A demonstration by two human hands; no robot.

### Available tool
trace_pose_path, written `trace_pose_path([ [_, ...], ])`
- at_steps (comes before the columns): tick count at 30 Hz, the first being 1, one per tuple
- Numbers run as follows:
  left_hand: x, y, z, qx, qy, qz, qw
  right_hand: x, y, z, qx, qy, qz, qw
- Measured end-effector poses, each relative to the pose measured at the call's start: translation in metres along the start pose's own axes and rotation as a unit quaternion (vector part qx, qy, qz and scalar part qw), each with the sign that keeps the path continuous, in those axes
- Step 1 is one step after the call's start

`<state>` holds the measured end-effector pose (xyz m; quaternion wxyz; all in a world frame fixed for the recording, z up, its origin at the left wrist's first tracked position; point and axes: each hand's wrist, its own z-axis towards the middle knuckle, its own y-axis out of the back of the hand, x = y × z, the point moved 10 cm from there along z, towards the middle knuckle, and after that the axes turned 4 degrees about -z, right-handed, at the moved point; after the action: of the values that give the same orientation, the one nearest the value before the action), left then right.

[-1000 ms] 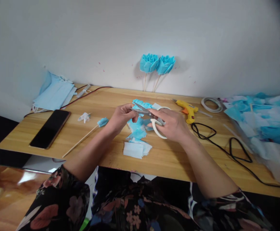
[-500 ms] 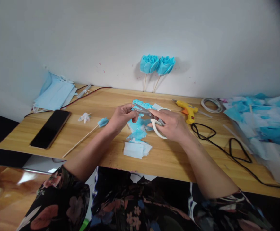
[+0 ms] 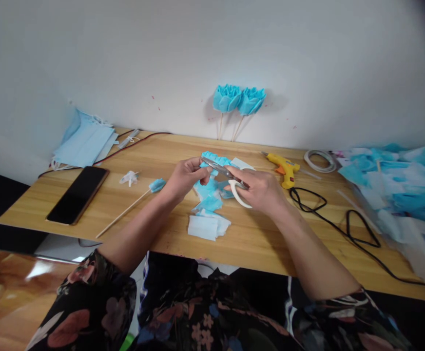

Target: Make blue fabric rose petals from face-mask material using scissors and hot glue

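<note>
My right hand [image 3: 261, 190] grips a pair of scissors [image 3: 239, 195] with white handles, its blades pointing left and pressed together. The blade tips reach the fingertips of my left hand [image 3: 189, 179], which is closed in a pinch; what it holds is too small or hidden to make out. Just behind the blades lies a row of pleated blue fabric pieces [image 3: 218, 158]. Crumpled blue fabric pieces [image 3: 210, 204] lie under and in front of the hands, with pale rectangular pieces [image 3: 202, 227] nearer the front edge. A thin stick with a small blue roll [image 3: 157, 185] on its end rests left of my left hand.
Two blue fabric flowers [image 3: 240, 100] on sticks lean against the wall. A yellow glue gun [image 3: 286, 169] with a black cord lies right, near a white coil [image 3: 319, 161] and a heap of blue scraps [image 3: 402, 175]. Left are a phone [image 3: 78, 195] and stacked face masks [image 3: 84, 141].
The scissor blades, slightly apart before, have come together, and the handles have closed in my right hand. My left hand keeps its pinch in nearly the same place.
</note>
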<state>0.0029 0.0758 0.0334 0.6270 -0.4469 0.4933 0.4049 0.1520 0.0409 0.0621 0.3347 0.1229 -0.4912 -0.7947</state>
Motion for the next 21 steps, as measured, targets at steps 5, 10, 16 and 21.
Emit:
trace_pose_path([
  [5, -0.0007, -0.0006, -0.0006, -0.001, 0.001, -0.001, 1.0, -0.0017, 0.0032, 0.0032, 0.012, -0.016, 0.044, 0.999],
  [10, -0.0014, -0.0014, 0.0003, 0.003, -0.003, -0.002, 1.0, 0.0048, 0.0066, 0.0047, 0.018, 0.02, 0.0, 1.0],
  [16, -0.0017, 0.0022, 0.0017, -0.005, -0.016, 0.024, 1.0, 0.002, 0.0063, 0.0031, 0.005, 0.017, -0.037, 0.999],
  [21, -0.0041, 0.0046, 0.0004, -0.019, -0.024, 0.052, 0.998, 0.0007, 0.0047, 0.0014, -0.002, 0.017, -0.035, 0.999],
])
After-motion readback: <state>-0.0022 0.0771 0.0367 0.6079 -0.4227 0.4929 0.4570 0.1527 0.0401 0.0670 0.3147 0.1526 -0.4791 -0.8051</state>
